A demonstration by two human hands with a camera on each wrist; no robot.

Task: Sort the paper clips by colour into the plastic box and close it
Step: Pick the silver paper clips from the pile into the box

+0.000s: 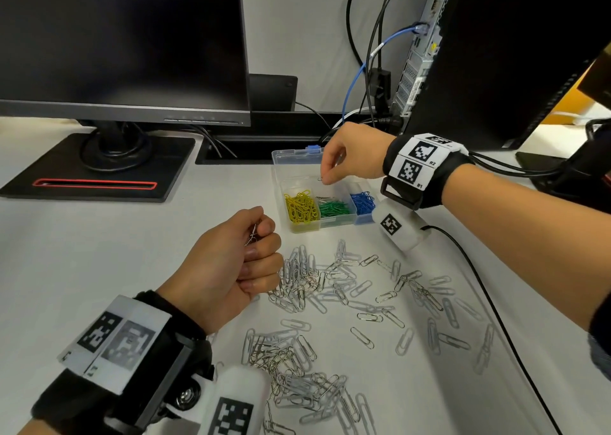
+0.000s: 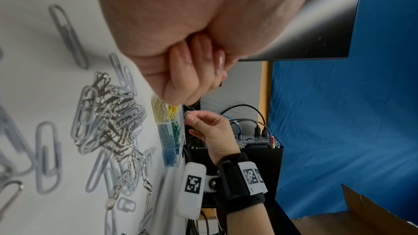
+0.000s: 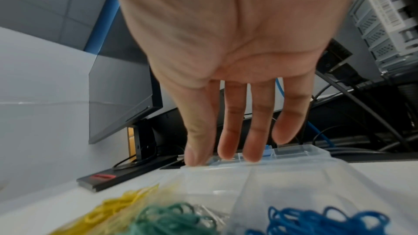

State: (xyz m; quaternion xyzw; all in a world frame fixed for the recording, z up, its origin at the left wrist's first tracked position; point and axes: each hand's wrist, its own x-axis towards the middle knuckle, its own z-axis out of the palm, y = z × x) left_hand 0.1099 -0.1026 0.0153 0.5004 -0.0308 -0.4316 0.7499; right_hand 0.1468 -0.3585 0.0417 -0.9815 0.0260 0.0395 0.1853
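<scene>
A white desk (image 1: 99, 236) is strewn with silver paper clips (image 1: 330, 302), and behind them an open plastic box (image 1: 297, 162) is seen holding yellow, green and blue clips apart. A few silver clips are gripped in the curled left hand (image 1: 228, 266). One silver clip (image 1: 320, 179) is pinched at the fingertips of the right hand (image 1: 353, 152) above the box.

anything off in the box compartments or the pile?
Yes: a few silver clips sit at the far end of the green paper clips compartment, mixed colours in one slot of the plastic box. Yellow and blue look clean. Many silver paper clips remain loose on the desk.
</scene>
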